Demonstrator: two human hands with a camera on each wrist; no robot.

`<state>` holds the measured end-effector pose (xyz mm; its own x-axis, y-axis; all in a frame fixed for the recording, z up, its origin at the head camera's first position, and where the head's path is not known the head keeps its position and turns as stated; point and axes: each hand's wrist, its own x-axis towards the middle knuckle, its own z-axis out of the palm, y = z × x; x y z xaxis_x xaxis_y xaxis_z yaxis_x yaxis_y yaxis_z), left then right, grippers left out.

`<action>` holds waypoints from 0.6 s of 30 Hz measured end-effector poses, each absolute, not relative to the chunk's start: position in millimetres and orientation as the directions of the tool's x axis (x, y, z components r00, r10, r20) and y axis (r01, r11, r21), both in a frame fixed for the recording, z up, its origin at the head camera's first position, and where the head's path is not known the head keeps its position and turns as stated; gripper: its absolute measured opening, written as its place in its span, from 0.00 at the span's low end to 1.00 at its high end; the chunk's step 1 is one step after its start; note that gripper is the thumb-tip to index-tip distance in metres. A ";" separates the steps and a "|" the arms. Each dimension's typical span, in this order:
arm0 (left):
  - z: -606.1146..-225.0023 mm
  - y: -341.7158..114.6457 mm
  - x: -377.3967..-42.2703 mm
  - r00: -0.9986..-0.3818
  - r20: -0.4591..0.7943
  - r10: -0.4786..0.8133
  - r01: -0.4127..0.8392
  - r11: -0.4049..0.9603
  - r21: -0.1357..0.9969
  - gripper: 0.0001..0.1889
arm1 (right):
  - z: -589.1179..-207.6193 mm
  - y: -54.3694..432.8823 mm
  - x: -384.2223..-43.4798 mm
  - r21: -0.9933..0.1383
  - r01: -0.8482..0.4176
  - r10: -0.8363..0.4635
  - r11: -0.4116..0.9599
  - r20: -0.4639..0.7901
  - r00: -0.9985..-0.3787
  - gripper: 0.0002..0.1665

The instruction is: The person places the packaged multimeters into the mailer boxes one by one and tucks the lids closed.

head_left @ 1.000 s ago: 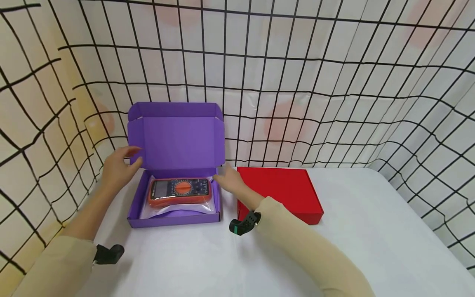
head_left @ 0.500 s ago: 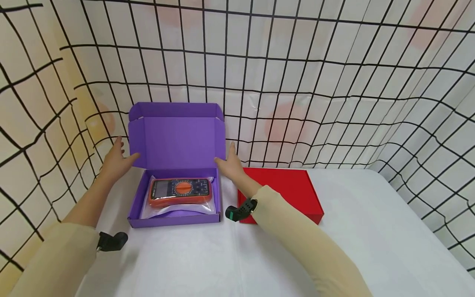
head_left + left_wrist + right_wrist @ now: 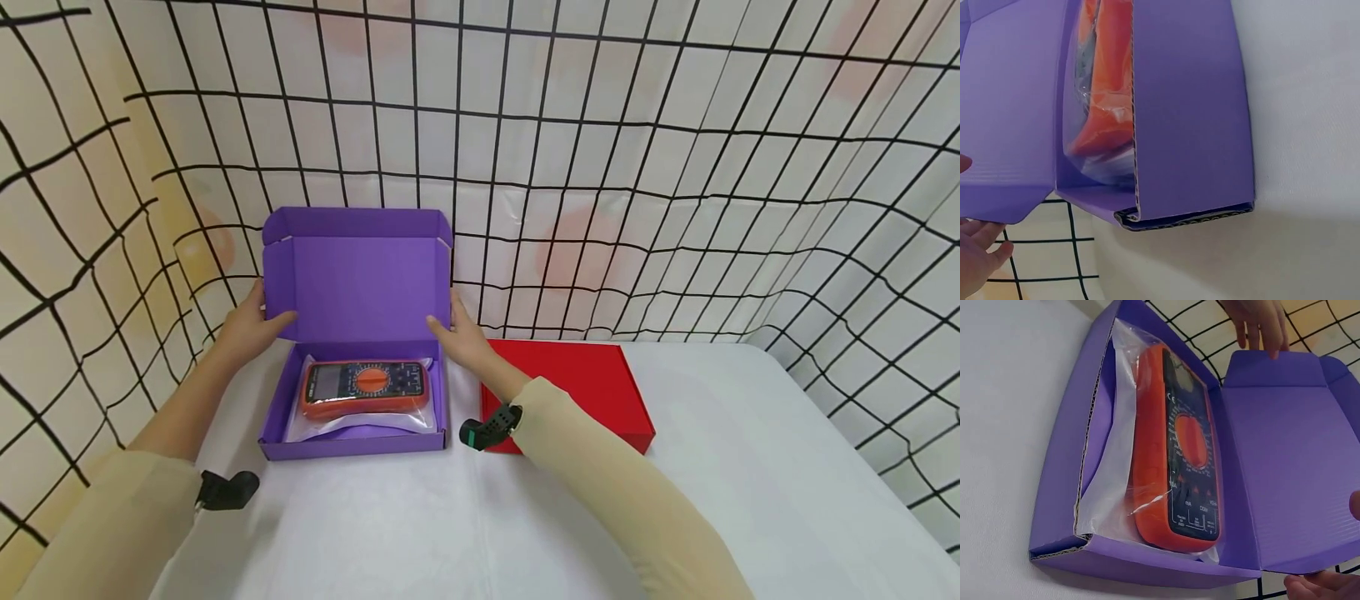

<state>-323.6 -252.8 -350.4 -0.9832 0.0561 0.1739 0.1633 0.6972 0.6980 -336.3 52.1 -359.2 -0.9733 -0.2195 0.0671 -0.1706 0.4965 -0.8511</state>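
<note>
A purple cardboard box (image 3: 352, 446) stands with its lid (image 3: 363, 287) raised upright at the back. Inside lies an orange-and-black multimeter (image 3: 367, 405) in a clear plastic bag (image 3: 1107, 481), dial facing up. My left hand (image 3: 251, 331) pinches the lid's left side flap, thumb on the inner face and fingers behind. On the opposite side my right hand (image 3: 467, 340) holds the right flap the same way; its fingers (image 3: 1319, 586) show under the flap in the right wrist view. The flap partly hides the left fingers (image 3: 985, 236) in the left wrist view.
A closed red box (image 3: 577, 387) sits just right of the purple one, partly behind my right forearm. Both rest on a white-covered table (image 3: 375, 533). Black wire grid panels (image 3: 600, 125) stand along the back and sides. Each wrist wears a black band.
Both hands have come to the lid's side flaps, first spreading beside them, then closing in with thumbs in front and fingers behind. The box and multimeter have stayed in place.
</note>
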 end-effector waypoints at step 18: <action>-350.9 -246.9 -315.9 -0.980 0.159 0.121 0.198 0.694 0.692 0.42 | -365.0 49.8 -331.2 -0.873 -0.158 -0.240 0.461 0.049 -0.970 0.37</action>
<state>-315.9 -246.9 -350.9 -0.9798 0.1206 0.1594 0.1980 0.6938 0.6924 -331.2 49.8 -365.0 -0.9696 -0.2396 0.0489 -0.1580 0.4611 -0.8732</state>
